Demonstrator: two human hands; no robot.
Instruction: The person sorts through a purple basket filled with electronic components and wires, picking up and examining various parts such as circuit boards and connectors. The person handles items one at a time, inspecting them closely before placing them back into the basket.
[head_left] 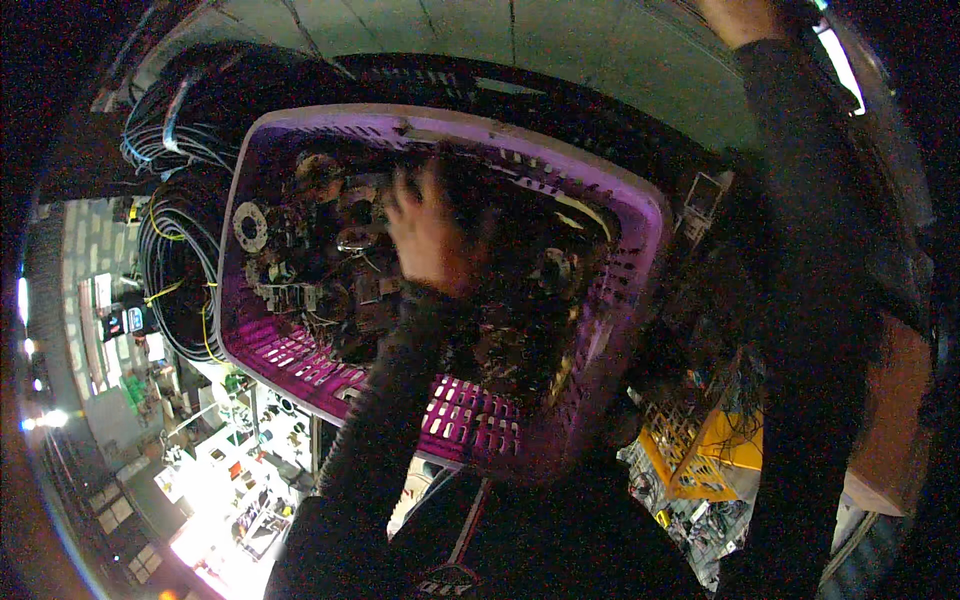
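Observation:
A purple plastic basket (652,225) with slotted walls spans the middle of the view, filled with dark, worn metal and electrical parts (375,290). Over these parts, toward the far side, is my left hand (430,235), its fingers spread and slightly blurred; I see nothing held in it. Just left of its fingers lie round, brownish parts (320,175). A pale ring-shaped part (250,227) rests at the basket's left wall. My right arm is raised along the right side, and my right hand (742,18) is cut off by the top edge, fingers hidden.
Coils of dark cable (165,245) hang left of the basket. At lower right a yellow crate (715,455) stands beside a pile of wires and small parts (690,525). A brightly lit, cluttered work area (245,500) shows at lower left. A cardboard-brown box (890,410) is far right.

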